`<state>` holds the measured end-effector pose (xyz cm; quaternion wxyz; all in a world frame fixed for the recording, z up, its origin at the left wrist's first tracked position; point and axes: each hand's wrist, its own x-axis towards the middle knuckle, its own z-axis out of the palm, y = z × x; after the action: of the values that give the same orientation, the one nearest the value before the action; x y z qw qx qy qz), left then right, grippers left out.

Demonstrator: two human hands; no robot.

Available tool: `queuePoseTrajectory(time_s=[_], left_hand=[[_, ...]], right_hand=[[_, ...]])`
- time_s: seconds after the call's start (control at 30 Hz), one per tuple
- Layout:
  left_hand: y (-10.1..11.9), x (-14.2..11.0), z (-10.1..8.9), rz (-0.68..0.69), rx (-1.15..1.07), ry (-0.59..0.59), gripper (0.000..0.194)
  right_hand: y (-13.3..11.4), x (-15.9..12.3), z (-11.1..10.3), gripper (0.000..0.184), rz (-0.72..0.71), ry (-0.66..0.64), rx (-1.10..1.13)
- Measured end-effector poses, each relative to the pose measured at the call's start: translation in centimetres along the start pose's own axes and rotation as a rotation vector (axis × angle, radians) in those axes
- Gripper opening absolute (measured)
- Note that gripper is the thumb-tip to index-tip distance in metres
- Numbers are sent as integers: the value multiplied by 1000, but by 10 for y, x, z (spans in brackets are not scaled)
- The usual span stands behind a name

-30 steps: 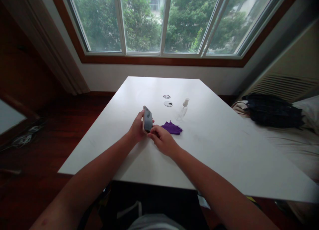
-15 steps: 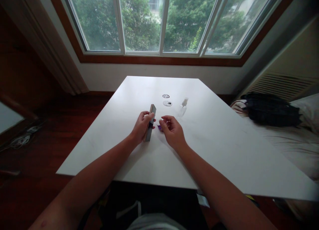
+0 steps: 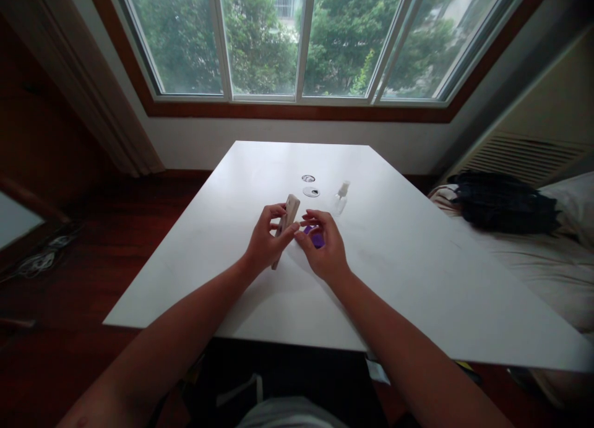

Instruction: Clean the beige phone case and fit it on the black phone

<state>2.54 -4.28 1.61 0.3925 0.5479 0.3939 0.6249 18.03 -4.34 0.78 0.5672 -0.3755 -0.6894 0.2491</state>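
My left hand (image 3: 263, 242) grips a phone (image 3: 288, 215) on edge above the white table (image 3: 408, 279), its pale back turned toward the camera. My right hand (image 3: 325, 247) holds a bunched purple cloth (image 3: 316, 236) right next to the phone, fingers curled around it. Most of the cloth is hidden inside the hand. A small clear spray bottle (image 3: 341, 196) stands on the table just beyond my right hand.
Two round discs (image 3: 311, 192) lie on the table beyond the phone. A wide window runs behind the table. A bed with a dark bundle (image 3: 505, 206) lies to the right. Wooden floor with cables (image 3: 41, 255) is on the left.
The left hand turned the phone from screen-facing to back-facing. The right hand picked the purple cloth off the table and brought it up beside the phone.
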Motion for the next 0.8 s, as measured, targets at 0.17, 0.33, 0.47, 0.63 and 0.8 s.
queuePoseTrajectory(time_s=[0.17,0.33,0.47,0.63,0.8], left_hand=[[3,0,-6,190,236,-75,42],[-9,6,-12,458,529,-174,46],[-13,9,-16,564,698,-216,46],[-9,12,-22,577,868,-291,47],[-10,12,-24,509,991,-344,47]], right_hand=[[5,-1,1,38,61,76,20],[16,1,1,37,216,144,78],[18,4,-7,46,234,97,-13],[19,11,-20,60,256,-82,-215],[23,16,-24,65,296,-231,-457]])
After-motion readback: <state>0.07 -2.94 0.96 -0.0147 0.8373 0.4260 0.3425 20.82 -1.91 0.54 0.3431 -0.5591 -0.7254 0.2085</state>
